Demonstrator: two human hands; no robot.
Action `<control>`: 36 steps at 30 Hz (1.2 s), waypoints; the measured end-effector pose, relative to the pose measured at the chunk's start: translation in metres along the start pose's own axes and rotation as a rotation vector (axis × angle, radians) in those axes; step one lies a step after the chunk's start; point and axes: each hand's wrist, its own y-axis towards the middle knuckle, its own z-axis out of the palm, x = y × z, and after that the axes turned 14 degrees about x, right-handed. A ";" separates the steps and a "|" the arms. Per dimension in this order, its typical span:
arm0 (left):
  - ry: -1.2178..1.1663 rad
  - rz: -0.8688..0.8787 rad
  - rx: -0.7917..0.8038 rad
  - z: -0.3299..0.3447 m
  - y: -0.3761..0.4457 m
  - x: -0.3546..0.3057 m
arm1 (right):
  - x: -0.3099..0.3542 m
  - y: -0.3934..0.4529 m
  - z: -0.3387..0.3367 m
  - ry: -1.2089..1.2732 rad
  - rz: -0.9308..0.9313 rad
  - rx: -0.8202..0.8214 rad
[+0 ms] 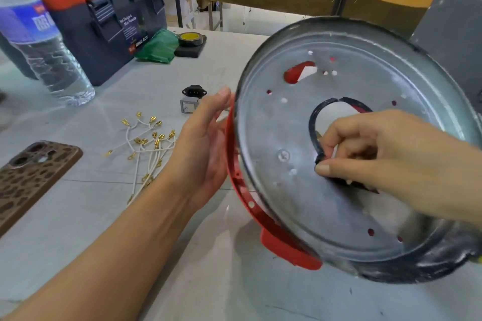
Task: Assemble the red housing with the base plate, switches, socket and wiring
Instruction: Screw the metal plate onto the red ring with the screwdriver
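**Base plate held against the red housing**

A phone point(34, 180) and water bottle point(39, 41) sit at the table's left, by a toolbox point(104, 15). Gold-tipped white wires point(146, 148), a switch point(188, 105) and a black socket point(194, 91) lie loose nearby. The left hand point(208, 143), fingers straight, steadies the red housing point(250, 206) rim. The tilted metal base plate point(339, 164) sits in it, while the right hand point(378, 154) pinches the black edging of its centre hole.

Both arms are bare to the frame edge, with no sleeve, glove, watch or ring showing. The left grip point(208, 138) and right grip point(378, 151) have short, plain, unpainted nails, trimmed close to the fingertips.
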 end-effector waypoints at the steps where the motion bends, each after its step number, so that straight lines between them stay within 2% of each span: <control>1: 0.013 -0.013 -0.020 0.002 0.001 -0.001 | -0.003 0.001 -0.003 0.061 -0.004 -0.002; 5: 0.036 -0.018 -0.076 0.007 0.001 -0.003 | -0.011 0.004 -0.009 0.141 -0.001 -0.010; 9: 0.051 -0.028 -0.086 0.007 0.000 -0.002 | -0.006 0.005 -0.003 0.076 0.005 0.031; 17: 0.026 0.030 -0.048 -0.001 0.000 0.006 | 0.009 0.006 0.009 -0.087 0.040 0.050; 23: -0.026 0.065 0.013 0.002 0.001 0.005 | 0.012 0.006 0.011 -0.122 0.063 0.070; 29: -0.066 0.076 0.009 0.002 -0.001 0.003 | 0.012 0.007 0.009 -0.140 0.089 0.063; 36: -0.003 0.047 0.053 0.003 -0.003 -0.001 | 0.012 0.010 0.008 -0.168 0.088 0.069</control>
